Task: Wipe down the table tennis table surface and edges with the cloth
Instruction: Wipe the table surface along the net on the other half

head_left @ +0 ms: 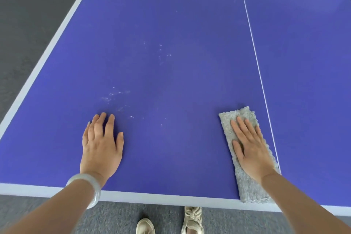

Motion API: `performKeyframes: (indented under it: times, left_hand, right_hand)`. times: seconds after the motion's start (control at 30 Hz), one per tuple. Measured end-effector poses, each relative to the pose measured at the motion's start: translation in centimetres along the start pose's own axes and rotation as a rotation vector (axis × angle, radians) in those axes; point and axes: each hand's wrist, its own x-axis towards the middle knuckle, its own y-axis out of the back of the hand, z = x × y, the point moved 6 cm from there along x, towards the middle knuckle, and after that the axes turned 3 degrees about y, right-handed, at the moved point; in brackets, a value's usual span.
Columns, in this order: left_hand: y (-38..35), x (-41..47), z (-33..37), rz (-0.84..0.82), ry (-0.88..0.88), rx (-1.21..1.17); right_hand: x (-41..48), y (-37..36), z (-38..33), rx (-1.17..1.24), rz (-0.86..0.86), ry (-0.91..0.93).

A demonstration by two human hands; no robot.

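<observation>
Standing at the near edge (152,196) of the table (180,24), I'm pressing my right hand (250,144) flat, fingers straight, on the folded grey cloth (248,188). The cloth is lying just left of the centre line (256,59), its tail overlapping that edge, likely so the stroke takes in the border. My left hand (101,146) is resting open on bare blue, holding nothing, bracing my lean. Pale specks (115,97) are sitting just beyond it, probably next.
</observation>
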Motion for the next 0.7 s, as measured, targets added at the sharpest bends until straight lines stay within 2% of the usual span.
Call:
performKeyframes:
  times: [0.2, 0.37, 0.43, 0.5, 0.57, 0.63, 0.7]
  left_hand:
    - [-0.1, 0.0, 0.4, -0.016, 0.022, -0.006]
    - [0.1, 0.0, 0.4, -0.002, 0.018, 0.003]
    - [0.0, 0.0, 0.4, 0.004, 0.018, 0.003]
    - [-0.1, -0.1, 0.3, 0.001, 0.022, 0.000]
    - [-0.1, 0.0, 0.3, -0.004, 0.021, 0.004]
    - [0.0, 0.0, 0.7, -0.019, 0.021, 0.011]
    - [0.2, -0.1, 1.0, -0.029, 0.028, 0.014]
  right_hand:
    - [0.2, -0.4, 0.6, -0.008, 0.058, -0.169]
    - [0.6, -1.2, 0.3, 0.054, 0.137, -0.523]
    - [0.9, -1.3, -1.4, 0.098, 0.151, -0.666]
    - [1.5, -1.0, -4.7, 0.131, 0.149, -0.721]
    - [2.2, -1.5, -9.4, 0.117, 0.143, -0.588]
    - [2.2, -2.5, -13.9, 0.080, 0.129, -0.331]
    - [1.8, -2.8, -15.4, 0.043, 0.082, -0.085]
